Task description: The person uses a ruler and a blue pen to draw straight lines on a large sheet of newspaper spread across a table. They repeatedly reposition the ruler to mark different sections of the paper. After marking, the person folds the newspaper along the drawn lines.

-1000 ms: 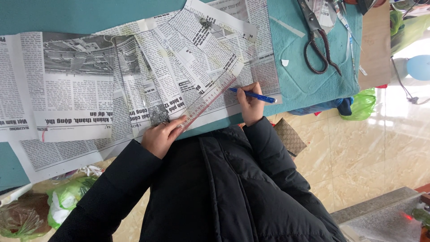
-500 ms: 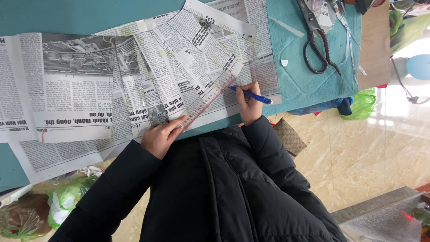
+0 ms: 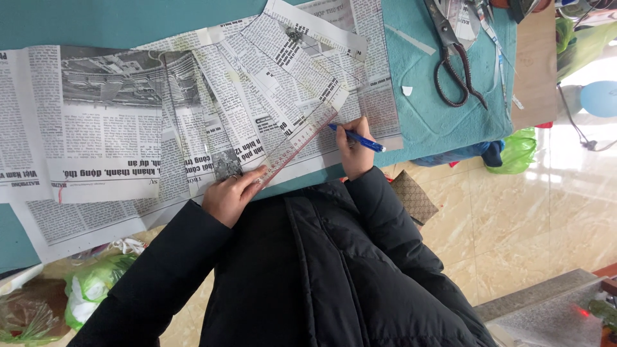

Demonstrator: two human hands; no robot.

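Sheets of newspaper (image 3: 128, 128) lie spread over a teal-covered table (image 3: 443, 122). A clear ruler with red marks (image 3: 299, 144) lies slanted across the paper. My left hand (image 3: 231, 193) presses flat on the ruler's near end. My right hand (image 3: 353, 146) grips a blue pen (image 3: 357, 137), its tip touching the paper at the ruler's far end. Black jacket sleeves cover both arms.
Black-handled scissors (image 3: 453, 61) lie on the teal cloth at the upper right, beside a measuring tape (image 3: 495, 45). Green plastic bags (image 3: 96, 289) sit on the tiled floor at lower left, another green bag (image 3: 517, 151) at right. A blue balloon (image 3: 599, 97) hangs at the right edge.
The pen tip has moved a little along the ruler's edge. My left hand has stayed on the ruler.
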